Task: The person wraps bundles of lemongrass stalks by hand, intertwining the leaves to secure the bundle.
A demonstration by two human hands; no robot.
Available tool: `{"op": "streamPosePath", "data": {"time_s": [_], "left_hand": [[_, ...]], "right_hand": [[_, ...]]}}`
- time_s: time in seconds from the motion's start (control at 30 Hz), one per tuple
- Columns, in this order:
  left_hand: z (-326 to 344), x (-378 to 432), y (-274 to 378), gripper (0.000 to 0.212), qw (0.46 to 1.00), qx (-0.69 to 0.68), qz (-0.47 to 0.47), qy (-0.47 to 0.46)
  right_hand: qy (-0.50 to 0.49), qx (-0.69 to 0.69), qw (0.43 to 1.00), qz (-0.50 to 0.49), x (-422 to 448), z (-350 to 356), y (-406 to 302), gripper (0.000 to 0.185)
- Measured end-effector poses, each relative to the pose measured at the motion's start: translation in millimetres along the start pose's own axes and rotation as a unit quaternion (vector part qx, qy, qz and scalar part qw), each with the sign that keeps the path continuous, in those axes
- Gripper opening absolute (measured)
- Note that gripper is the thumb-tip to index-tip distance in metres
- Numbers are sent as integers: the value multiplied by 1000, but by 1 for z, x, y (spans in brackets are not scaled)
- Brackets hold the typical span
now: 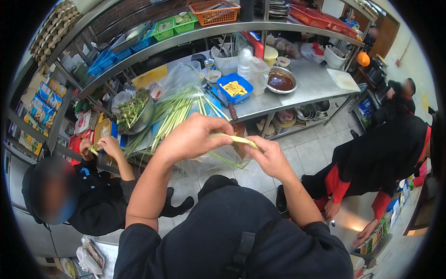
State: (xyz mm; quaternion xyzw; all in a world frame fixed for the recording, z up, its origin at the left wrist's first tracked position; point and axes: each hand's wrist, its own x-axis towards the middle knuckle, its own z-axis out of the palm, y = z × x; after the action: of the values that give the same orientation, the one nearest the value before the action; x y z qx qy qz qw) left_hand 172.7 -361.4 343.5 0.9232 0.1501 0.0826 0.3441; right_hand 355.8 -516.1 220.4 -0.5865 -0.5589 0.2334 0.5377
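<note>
My left hand (pixel 195 137) and my right hand (pixel 270 157) grip a pale green lemongrass stalk (pixel 240 139), one at each end, and it bows slightly between them. Both hands are raised in front of the counter's near edge. Beneath them hang a clear plastic bag (pixel 217 157) and a thin green strip (pixel 228 160). Beyond my left hand lies a heap of lemongrass (pixel 176 120), its upper part under another clear plastic bag (pixel 183 82). A knife with a brown handle (pixel 232 111) rests at the counter's edge, just past my hands.
A steel counter (pixel 308 82) carries a blue basin (pixel 241 98) of yellow slices, a metal bowl (pixel 294 85) of dark sauce and a bowl (pixel 141 120) of leafy stems. At left, a co-worker's hands (pixel 111 145) hold a stalk piece. Another person (pixel 376 157) bends at right.
</note>
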Motion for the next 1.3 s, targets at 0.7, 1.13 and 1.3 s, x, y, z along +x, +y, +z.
{"op": "streamPosePath", "data": {"time_s": [0.7,1.13,1.3], "left_hand": [[44,-15,-50,19,996,68,-21,-55],[17,-25,-27,20,998,16,-62,-15],[22,-34,-17,18,998,22,-47,-18]], "right_hand": [[-212,-42,975,58,-26,-10,55,40],[-185,156,954,175,-35,2,47,40],[-222,198,947,122,-30,7,52,33]]}}
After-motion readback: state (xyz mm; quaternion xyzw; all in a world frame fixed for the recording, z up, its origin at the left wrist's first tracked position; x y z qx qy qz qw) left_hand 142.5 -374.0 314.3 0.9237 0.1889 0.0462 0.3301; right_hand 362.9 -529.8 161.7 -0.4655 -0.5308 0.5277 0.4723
